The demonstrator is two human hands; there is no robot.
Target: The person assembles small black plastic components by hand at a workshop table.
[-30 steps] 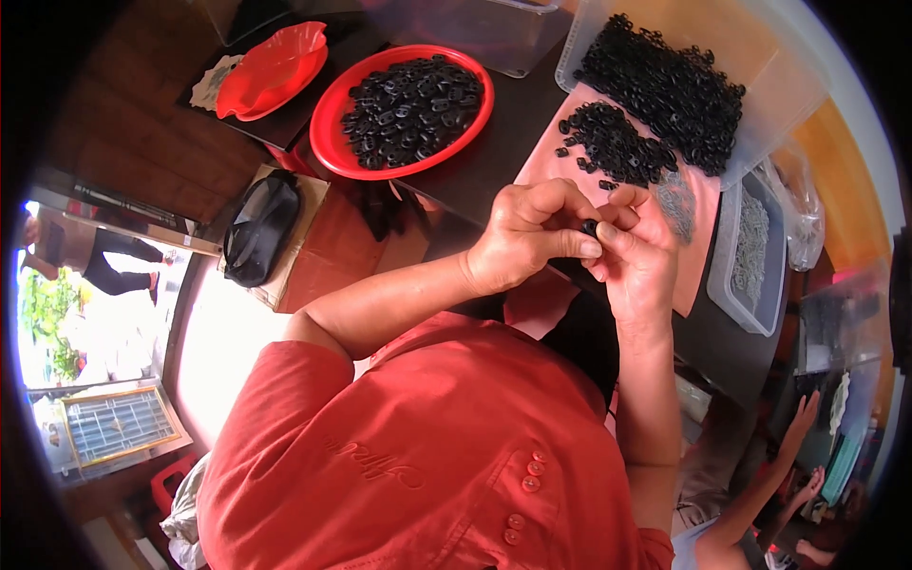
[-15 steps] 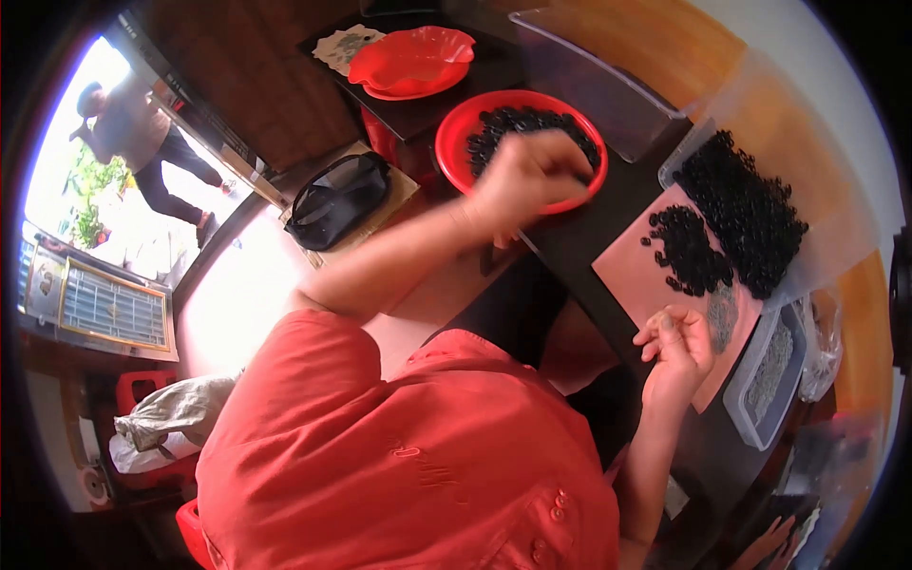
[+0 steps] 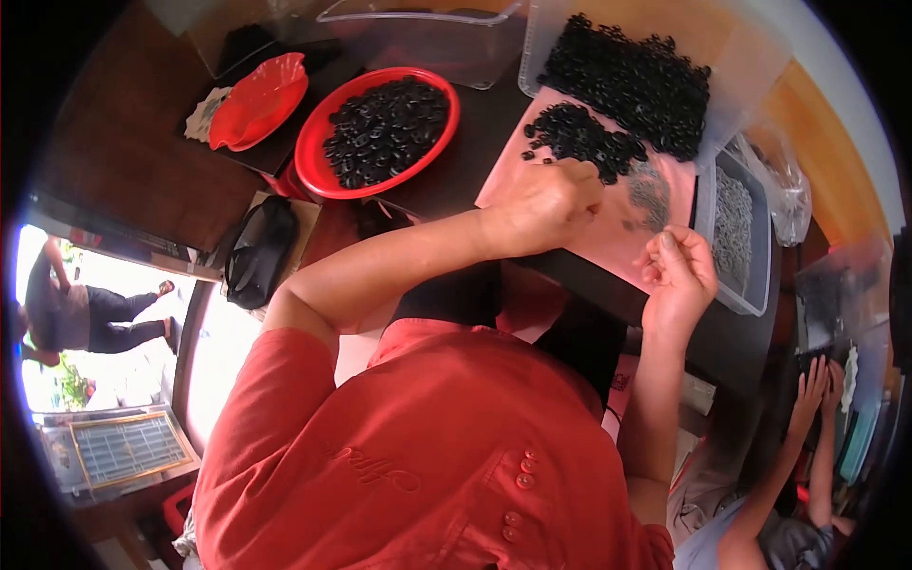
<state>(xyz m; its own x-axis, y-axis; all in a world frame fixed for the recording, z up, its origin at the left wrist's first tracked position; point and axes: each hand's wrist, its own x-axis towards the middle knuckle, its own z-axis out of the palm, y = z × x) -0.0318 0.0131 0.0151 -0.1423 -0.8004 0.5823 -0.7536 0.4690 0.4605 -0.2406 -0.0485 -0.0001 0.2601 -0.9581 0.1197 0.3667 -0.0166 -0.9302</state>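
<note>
My left hand [image 3: 551,209] is closed, fingers curled down, above the near edge of a pink sheet [image 3: 509,176]. Just beyond it lies a loose pile of small black pieces [image 3: 579,135], some ring-like. Whatever its fingers hold is hidden. Palm up at the sheet's right corner, my right hand [image 3: 680,271] has its fingers curled in against the thumb; I cannot make out anything in it. Close by on the sheet is a small heap of thin silvery metal pieces [image 3: 650,198]. More fill a clear plastic tray [image 3: 753,296] to the right.
A red bowl [image 3: 306,157] full of black pieces stands left of the sheet. Behind the sheet, a clear bin [image 3: 750,62] holds a large black heap. A red scalloped dish [image 3: 258,103] sits far left. At lower right, another person's hands [image 3: 817,385] work; someone stands outside the doorway.
My left hand has moved from over the red bowl to the pink sheet, near my right hand. The view has turned, bringing the other person's hands further into sight. My right hand stays curled.
</note>
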